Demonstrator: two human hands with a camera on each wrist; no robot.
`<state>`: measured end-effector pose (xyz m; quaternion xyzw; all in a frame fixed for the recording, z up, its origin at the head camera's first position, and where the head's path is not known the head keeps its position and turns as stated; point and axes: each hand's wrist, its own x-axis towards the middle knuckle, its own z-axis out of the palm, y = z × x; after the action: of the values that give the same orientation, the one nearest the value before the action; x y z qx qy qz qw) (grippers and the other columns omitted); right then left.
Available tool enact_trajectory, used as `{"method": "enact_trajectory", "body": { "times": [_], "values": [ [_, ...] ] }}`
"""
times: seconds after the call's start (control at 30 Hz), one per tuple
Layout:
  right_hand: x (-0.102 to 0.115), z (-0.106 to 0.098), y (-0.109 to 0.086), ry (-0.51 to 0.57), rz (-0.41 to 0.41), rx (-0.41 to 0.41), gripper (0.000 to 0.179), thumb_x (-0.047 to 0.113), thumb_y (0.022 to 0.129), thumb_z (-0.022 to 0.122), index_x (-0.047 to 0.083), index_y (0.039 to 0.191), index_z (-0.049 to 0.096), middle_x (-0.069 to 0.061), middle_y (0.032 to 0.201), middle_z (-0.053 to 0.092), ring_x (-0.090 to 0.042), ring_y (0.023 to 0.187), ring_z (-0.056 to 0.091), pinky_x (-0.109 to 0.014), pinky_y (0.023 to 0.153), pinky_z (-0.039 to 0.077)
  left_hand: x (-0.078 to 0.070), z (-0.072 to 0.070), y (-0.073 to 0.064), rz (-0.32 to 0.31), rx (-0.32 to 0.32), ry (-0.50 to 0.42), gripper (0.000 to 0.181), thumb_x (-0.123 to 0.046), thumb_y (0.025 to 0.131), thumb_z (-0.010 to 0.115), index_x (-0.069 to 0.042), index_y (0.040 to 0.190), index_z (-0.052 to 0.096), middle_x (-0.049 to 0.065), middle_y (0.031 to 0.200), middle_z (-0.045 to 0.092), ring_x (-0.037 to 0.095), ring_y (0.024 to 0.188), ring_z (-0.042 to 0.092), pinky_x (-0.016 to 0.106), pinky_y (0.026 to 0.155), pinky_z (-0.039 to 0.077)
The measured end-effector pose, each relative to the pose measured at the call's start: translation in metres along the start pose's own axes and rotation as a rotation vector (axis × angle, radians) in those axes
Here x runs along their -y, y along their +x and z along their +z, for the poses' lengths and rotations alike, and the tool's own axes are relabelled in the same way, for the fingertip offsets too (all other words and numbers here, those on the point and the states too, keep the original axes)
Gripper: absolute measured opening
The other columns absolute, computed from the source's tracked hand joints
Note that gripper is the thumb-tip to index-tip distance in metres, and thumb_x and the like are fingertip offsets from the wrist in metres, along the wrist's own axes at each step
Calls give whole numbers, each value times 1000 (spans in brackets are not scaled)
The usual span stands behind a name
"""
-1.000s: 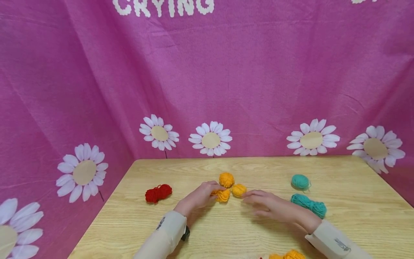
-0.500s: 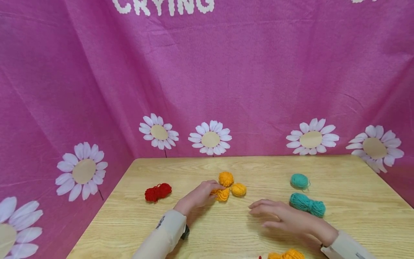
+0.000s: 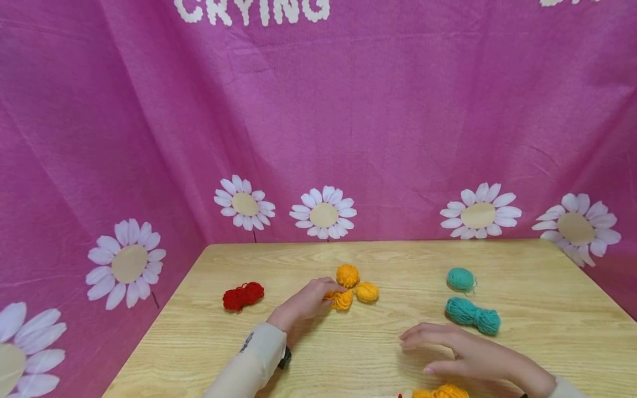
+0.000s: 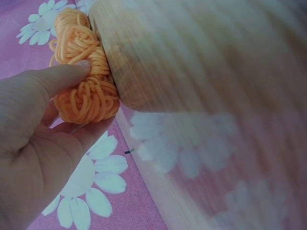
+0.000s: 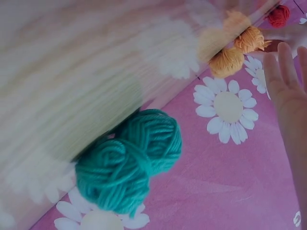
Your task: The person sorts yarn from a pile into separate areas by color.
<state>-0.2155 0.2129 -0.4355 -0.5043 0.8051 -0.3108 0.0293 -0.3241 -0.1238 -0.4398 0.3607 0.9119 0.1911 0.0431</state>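
Three yellow yarns (image 3: 348, 276) sit grouped, left hand (image 3: 309, 299) pinching one, empty right hand (image 3: 460, 351) loosely spread, fourth yarn (image 3: 443, 392) apart toward five o'clock.

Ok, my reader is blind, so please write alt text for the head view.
A person's left hand pinches an orange yarn bundle beside two orange balls on a wood-grain table; the right hand hovers empty between teal yarn and more orange yarn at the bottom edge. Red yarn lies at left; a pink flowered cloth hangs behind.
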Motion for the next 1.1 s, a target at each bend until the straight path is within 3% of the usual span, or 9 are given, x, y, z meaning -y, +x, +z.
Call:
{"method": "enact_trajectory", "body": {
  "times": [0.17, 0.4, 0.67, 0.77, 0.87, 1.1],
  "values": [
    [5, -1, -9, 83, 50, 50, 44, 22, 96, 62, 20, 138, 54, -2, 135, 60, -4, 122, 54, -19, 99, 48, 0, 0, 0, 18, -3, 33, 37, -4, 92, 64, -11, 129, 65, 5, 122, 67, 19, 114, 62, 31, 102, 50],
    [13, -3, -22, 149, 133, 117, 50, 25, 94, 65, 21, 142, 51, 2, 139, 57, -1, 125, 49, -17, 99, 47, -1, 0, 0, 2, 7, 2, 38, -4, 92, 64, -11, 129, 64, 5, 125, 66, 20, 117, 60, 31, 103, 50],
    [21, -3, -26, 257, 338, 202, 48, 28, 94, 65, 31, 140, 52, 9, 138, 57, 1, 123, 48, -16, 97, 45, 0, -1, -1, 81, -39, 60, 36, -2, 91, 65, -8, 126, 65, 9, 118, 68, 22, 109, 63, 33, 98, 52],
    [23, -1, -27, 289, 388, 217, 48, 30, 93, 66, 33, 139, 52, 10, 137, 57, 0, 121, 49, -16, 95, 46, 1, 0, -1, 73, -35, 53, 36, -2, 91, 65, -8, 127, 65, 9, 120, 68, 22, 111, 63, 33, 100, 52],
    [25, 0, -29, 318, 402, 229, 48, 31, 92, 67, 33, 138, 53, 11, 135, 58, -2, 119, 51, -17, 94, 45, 1, 1, 0, 70, -32, 54, 36, -2, 92, 64, -8, 127, 65, 9, 119, 68, 21, 110, 63, 32, 99, 52],
    [24, 2, -31, 308, 308, 246, 44, 29, 93, 67, 31, 135, 56, 11, 131, 61, -2, 114, 53, -18, 93, 46, 2, 1, 0, 70, -31, 60, 37, -2, 92, 64, -8, 128, 64, 10, 119, 67, 22, 109, 63, 33, 98, 52]
  ]
}}
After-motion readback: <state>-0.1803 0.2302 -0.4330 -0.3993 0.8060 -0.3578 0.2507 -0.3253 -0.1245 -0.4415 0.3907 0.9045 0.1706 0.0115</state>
